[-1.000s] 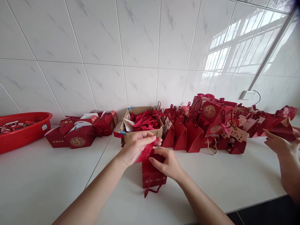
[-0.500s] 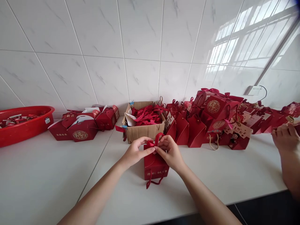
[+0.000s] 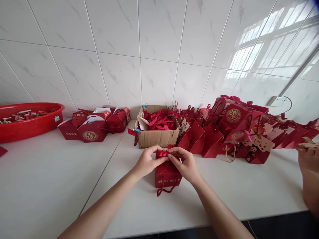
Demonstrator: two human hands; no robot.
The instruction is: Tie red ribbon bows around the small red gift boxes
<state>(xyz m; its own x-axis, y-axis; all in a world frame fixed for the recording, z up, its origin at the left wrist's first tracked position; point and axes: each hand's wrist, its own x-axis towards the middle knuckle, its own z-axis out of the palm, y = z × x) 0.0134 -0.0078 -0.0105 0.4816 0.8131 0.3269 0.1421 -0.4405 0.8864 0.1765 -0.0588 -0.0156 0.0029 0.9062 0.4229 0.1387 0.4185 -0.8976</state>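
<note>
A small red gift box (image 3: 167,176) stands upright on the white table, gold characters on its near side and a twisted cord handle (image 3: 166,190) hanging from its front. On its top sits a red ribbon (image 3: 163,153), partly hidden by fingers. My left hand (image 3: 149,162) pinches the ribbon from the left, thumb and forefinger together. My right hand (image 3: 184,163) pinches it from the right, its thumb meeting the left one at the ribbon's middle. Just behind the box is a cardboard box (image 3: 157,137) heaped with loose red ribbons (image 3: 160,120).
Several red gift boxes (image 3: 92,131) stand at the left near a red plastic basin (image 3: 32,126) of small wrapped items. Many more gift boxes (image 3: 234,116) are stacked along the wall at the right. Another person's hand (image 3: 307,162) is at the right edge, near a power socket (image 3: 277,101).
The upright ribbon loop has been lowered between my fingers and now lies flatter on the box. The view has turned slightly left. The other person's hand remains at the right edge.
</note>
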